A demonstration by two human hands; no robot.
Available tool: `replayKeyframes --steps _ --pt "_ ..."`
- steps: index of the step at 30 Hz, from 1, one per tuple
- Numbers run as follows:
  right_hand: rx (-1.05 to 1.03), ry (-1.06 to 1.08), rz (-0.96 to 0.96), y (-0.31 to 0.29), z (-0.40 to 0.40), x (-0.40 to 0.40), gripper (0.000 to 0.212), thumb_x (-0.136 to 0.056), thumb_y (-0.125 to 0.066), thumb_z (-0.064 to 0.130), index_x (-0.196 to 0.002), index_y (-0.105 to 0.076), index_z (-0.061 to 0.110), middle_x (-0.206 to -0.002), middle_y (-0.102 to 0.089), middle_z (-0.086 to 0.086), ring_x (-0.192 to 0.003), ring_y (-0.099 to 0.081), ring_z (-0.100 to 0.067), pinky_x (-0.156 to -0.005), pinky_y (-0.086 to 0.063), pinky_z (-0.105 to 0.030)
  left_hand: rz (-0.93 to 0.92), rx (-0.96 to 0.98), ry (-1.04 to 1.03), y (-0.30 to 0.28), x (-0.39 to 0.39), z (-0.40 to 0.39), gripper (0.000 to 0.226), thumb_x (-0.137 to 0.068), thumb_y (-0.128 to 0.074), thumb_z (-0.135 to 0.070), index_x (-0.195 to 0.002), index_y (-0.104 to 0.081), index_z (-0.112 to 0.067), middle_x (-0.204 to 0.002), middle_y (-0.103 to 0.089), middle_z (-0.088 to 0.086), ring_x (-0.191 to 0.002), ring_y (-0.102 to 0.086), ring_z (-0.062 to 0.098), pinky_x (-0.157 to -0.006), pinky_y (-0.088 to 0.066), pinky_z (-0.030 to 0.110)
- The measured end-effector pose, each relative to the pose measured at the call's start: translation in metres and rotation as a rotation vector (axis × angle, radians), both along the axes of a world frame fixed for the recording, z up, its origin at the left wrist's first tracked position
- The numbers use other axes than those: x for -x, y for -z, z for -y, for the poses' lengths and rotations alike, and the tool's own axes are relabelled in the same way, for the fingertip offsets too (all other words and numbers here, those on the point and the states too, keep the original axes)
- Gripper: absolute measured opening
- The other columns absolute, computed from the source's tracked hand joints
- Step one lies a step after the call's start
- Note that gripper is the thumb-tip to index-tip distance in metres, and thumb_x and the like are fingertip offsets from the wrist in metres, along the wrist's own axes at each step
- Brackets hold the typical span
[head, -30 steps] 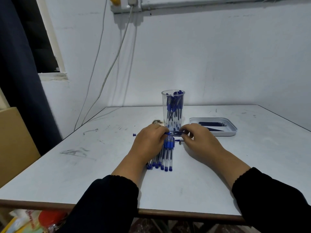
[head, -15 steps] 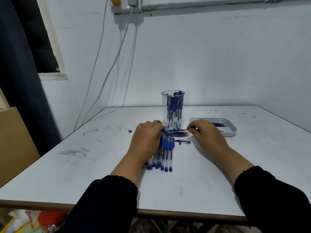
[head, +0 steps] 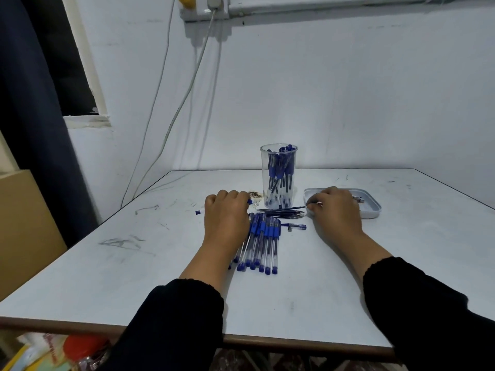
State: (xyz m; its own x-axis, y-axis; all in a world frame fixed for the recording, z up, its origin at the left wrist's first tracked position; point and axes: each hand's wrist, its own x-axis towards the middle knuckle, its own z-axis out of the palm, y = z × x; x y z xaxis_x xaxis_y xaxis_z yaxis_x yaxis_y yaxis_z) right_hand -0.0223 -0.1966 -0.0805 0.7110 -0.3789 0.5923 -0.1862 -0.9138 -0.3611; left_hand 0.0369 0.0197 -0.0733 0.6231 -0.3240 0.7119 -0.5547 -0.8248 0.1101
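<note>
Plainly, two grips are at work over the counter (head: 160, 277), each coming out of a black sleeve (head: 182, 311). The left grip (head: 226, 212) is curled knuckles-up at the far end of the pen row, and one blue pen end (head: 249, 201) shows at its fingertips, so it is grasping that pen; the rest of it is hidden under the hand. The right grip (head: 334, 207) hangs over the near left corner of the tray (head: 373, 211) and pinches the tip of one thin dark refill (head: 289, 208), which lies crosswise just in front of the cup (head: 278, 180).

Under that refill lies one small bundle of loose refills (head: 284, 215), too close together to count. About eight pens (head: 267, 245) lie side by side in one row, pointing toward the person, some partly under the left wrist. One clear cup stands upright behind them, packed with more blue pens than can be told apart. One short blue-and-clear pen piece (head: 294, 226) lies just right of the row, and one tiny blue plug (head: 197, 212) sits apart to the left. One brownish little heap (head: 254, 195) lies beside the cup.

White and scuffed with pen marks, the counter has a brown edge. Behind it is a white wall, down which two cables (head: 171, 124) run from a socket box (head: 211, 6). One dark curtain (head: 32, 129) and one cardboard box (head: 24, 223) stand on the left.
</note>
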Motion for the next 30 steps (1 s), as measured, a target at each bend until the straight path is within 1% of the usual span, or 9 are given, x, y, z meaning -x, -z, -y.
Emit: replayKeyframes --steps 4,9,12,16,23,30 --pt "0.024 0.041 -0.051 0.0006 -0.0082 -0.0068 0.02 -0.093 -0.057 0.025 -0.099 -0.075 0.023 -0.113 -0.061 -0.001 -0.112 -0.045 -0.025 -0.09 -0.034 -0.037 -0.008 0.011 0.0 0.001 -0.0005 -0.0008 0.022 -0.084 -0.056 -0.003 -0.099 -0.066 -0.016 -0.09 -0.067 0.0 -0.09 -0.055 0.025 -0.083 -0.028 0.035" --pt "0.055 0.03 -0.094 0.0016 -0.0092 -0.0062 0.017 -0.089 -0.061 0.029 -0.095 -0.077 0.028 -0.111 -0.061 0.004 -0.112 -0.044 -0.023 -0.091 -0.036 -0.036 -0.041 -0.011 0.019 -0.0013 0.0015 -0.0002 0.021 -0.088 -0.055 -0.008 -0.105 -0.065 -0.017 -0.097 -0.066 -0.001 -0.097 -0.054 0.024 -0.086 -0.027 0.034" --pt "0.042 0.017 -0.11 0.0004 -0.0101 -0.0055 0.016 -0.087 -0.064 0.031 -0.095 -0.078 0.03 -0.111 -0.061 0.005 -0.113 -0.044 -0.023 -0.09 -0.035 -0.034 -0.029 0.006 0.028 -0.001 0.0022 -0.0002 0.021 -0.086 -0.056 -0.005 -0.101 -0.066 -0.016 -0.093 -0.067 0.0 -0.093 -0.055 0.025 -0.083 -0.027 0.035" --pt "0.045 0.007 -0.13 0.0001 -0.0108 -0.0049 0.016 -0.087 -0.065 0.034 -0.097 -0.077 0.031 -0.113 -0.06 0.006 -0.113 -0.043 -0.022 -0.09 -0.034 -0.034 -0.032 0.001 0.021 -0.0005 0.003 -0.0003 0.022 -0.086 -0.056 -0.004 -0.101 -0.066 -0.017 -0.093 -0.067 -0.001 -0.093 -0.054 0.024 -0.082 -0.027 0.034" --pt "0.046 -0.006 -0.119 0.0007 -0.0092 -0.004 0.017 -0.089 -0.062 0.032 -0.097 -0.077 0.032 -0.112 -0.061 0.006 -0.113 -0.043 -0.022 -0.091 -0.034 -0.034 -0.028 0.001 0.034 -0.0006 0.0035 0.0001 0.021 -0.085 -0.058 -0.003 -0.099 -0.067 -0.016 -0.091 -0.067 -0.001 -0.09 -0.055 0.024 -0.083 -0.03 0.035" --pt "0.021 -0.024 -0.107 0.0004 -0.0082 -0.0038 0.016 -0.089 -0.062 0.033 -0.096 -0.077 0.031 -0.111 -0.062 0.006 -0.113 -0.044 -0.021 -0.092 -0.034 -0.034 -0.032 -0.013 0.051 -0.0017 0.0046 0.0005 0.019 -0.088 -0.057 -0.008 -0.102 -0.066 -0.016 -0.095 -0.067 -0.001 -0.093 -0.055 0.024 -0.084 -0.03 0.035"
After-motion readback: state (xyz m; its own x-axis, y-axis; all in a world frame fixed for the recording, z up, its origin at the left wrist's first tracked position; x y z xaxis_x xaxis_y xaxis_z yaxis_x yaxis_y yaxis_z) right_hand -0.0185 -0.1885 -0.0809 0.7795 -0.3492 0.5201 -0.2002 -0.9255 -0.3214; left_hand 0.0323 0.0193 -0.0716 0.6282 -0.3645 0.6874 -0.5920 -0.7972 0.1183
